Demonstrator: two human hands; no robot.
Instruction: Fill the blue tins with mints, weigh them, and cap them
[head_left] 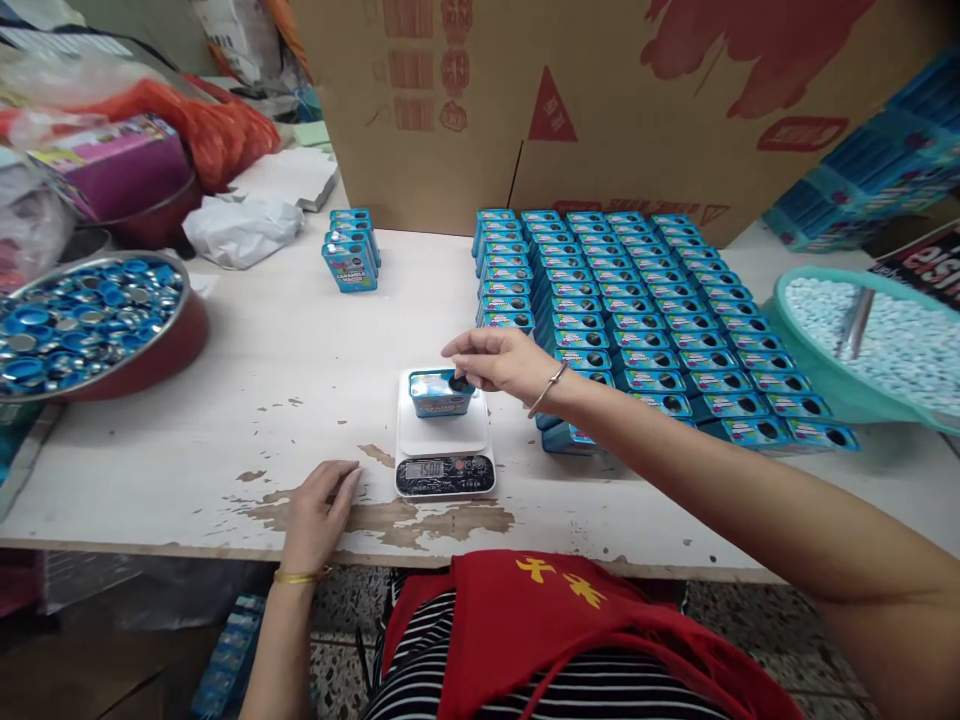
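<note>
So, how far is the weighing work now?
Looks done: a small stack of tins stands apart at the back. In hand: the right hand is over one open tin on the scale; the left hand rests flat on the table. Left: rows of open tins and the basin of lids.

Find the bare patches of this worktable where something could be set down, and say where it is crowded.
Bare table lies between the bowl of caps, the small stack of tins and the scale. A narrower strip runs between that stack and the block of tins. Crowded: the block, the teal basin, and the scale, where the right hand works; the left hand rests by it.
</note>
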